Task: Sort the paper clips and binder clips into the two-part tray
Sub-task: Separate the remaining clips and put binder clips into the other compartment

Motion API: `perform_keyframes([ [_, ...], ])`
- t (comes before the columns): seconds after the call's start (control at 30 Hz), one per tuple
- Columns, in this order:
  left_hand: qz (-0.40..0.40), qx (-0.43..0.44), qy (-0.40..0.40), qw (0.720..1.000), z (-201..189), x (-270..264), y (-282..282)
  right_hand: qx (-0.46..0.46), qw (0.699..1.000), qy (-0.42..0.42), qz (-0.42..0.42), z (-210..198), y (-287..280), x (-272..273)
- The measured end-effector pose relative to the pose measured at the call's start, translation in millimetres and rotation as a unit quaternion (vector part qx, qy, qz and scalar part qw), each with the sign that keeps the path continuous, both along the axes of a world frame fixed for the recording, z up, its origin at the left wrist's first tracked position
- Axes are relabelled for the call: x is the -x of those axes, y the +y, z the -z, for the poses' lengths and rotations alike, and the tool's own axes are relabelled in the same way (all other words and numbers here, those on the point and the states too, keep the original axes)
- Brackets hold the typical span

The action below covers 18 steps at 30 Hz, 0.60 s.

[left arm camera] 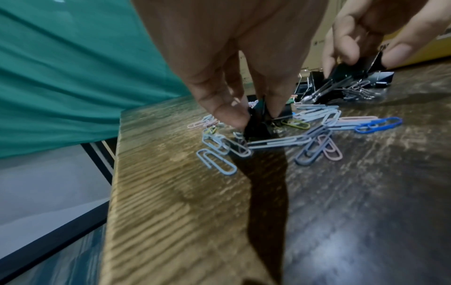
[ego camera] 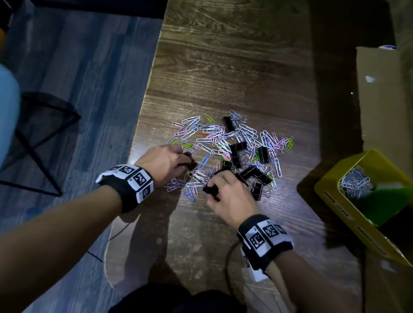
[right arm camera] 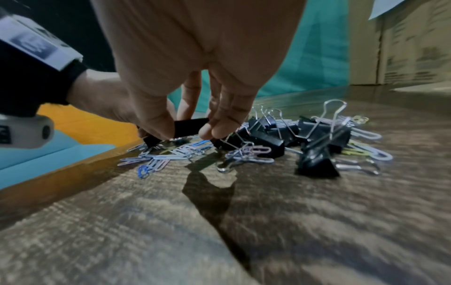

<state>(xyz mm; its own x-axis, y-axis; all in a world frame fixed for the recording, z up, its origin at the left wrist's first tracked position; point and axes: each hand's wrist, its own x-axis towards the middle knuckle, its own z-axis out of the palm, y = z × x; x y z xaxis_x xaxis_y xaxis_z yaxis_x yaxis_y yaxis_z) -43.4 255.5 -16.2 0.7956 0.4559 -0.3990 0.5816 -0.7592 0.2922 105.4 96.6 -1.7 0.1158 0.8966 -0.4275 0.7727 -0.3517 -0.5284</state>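
Wood-grain bench (ego camera: 233,62), faintly glossy.
Coated wire paper clips (ego camera: 213,133), smooth pastel; black glossy binder clips (right arm camera: 317,160) with bright metal handles; matt cardboard box (ego camera: 380,105).

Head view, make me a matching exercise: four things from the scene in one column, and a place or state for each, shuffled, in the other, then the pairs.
Things
1. left hand
2. right hand
3. yellow tray
4. cardboard box

Places or states
A. at the table's right edge, paper clips inside
B. pinches a black binder clip at the pile's left side
C. behind the tray, far right
D. grips a black binder clip at the pile's near edge

Pairs: 1-B, 2-D, 3-A, 4-C
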Motion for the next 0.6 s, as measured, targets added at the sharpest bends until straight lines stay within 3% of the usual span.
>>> perform_keyframes([
  [0.27,-0.038,-0.011,-0.103,0.994,6.6,8.1,-6.3,-0.022,0.998,0.033,0.058,3.1,-16.9,-3.5],
  [0.47,-0.082,-0.048,-0.235,0.967,-7.0,18.8,-30.7,-0.084,0.985,0.035,0.143,9.0,-49.7,-28.8],
  [0.6,-0.003,0.036,-0.21,0.977,-2.0,4.2,-87.0,-0.102,0.978,0.0,0.184,17.2,-74.8,-47.9],
])
